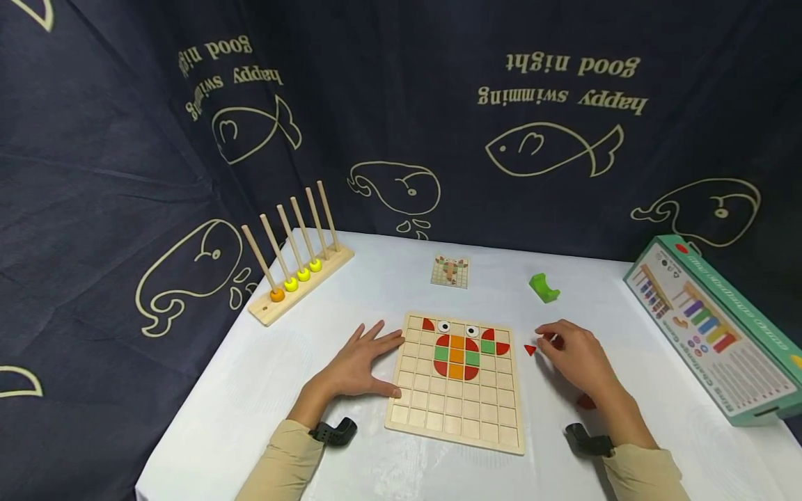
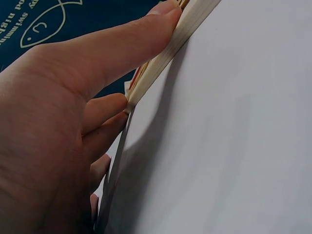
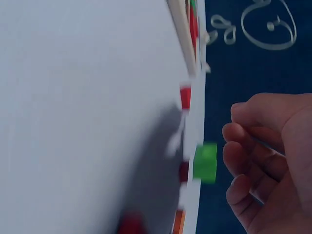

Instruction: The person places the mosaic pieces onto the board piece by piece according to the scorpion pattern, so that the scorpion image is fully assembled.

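Left hand spread, thumb touching left edge of wooden grid board, gripping nothing. Board near middle of white table: likely light, stiff, best held by edges; pale, square, far part bearing flat red, green, orange pieces, two eye discs. Just right, red triangle: probably light, hard; pinch sides. Beside it, right hand, fingers loosely bent, no grip visible.

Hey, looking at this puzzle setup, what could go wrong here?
The small red triangle lies loose by the right hand, so a fingertip might flick it away. Another red piece beside the right wrist could get swept aside. The left hand touches the wooden grid board with its thumb, so a nudge might shift it and jar the orange squares.
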### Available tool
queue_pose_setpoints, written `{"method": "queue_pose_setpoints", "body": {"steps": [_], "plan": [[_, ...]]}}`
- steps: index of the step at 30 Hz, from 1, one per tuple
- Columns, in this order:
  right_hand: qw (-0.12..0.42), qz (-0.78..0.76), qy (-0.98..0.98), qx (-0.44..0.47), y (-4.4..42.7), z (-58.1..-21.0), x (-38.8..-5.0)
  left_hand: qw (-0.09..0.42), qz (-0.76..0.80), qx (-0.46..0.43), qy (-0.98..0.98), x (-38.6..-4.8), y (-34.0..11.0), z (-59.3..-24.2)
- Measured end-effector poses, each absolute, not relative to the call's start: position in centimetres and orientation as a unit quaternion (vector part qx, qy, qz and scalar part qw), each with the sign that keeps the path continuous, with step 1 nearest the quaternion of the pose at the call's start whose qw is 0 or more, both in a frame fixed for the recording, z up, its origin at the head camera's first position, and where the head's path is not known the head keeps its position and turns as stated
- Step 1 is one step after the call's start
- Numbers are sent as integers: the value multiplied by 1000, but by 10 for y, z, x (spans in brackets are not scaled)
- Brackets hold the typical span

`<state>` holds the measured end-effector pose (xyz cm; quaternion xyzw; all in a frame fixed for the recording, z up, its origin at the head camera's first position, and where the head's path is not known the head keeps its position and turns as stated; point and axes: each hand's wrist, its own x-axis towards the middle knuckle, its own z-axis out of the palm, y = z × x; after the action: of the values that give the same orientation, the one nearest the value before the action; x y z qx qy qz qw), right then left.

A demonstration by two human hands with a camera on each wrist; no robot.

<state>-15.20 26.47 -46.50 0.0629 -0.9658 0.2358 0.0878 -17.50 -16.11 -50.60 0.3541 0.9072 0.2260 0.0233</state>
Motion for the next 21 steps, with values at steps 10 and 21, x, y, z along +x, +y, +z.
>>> {"method": "queue_pose_setpoints", "body": {"steps": [10,21], "plan": [[96,221,-971,-4,318,-470,-134,19,224,357,907,-175,-163,-505],[-29,205,-976,-72,338,-470,-128,16,233,356,905,-174,-161,-505]]}}
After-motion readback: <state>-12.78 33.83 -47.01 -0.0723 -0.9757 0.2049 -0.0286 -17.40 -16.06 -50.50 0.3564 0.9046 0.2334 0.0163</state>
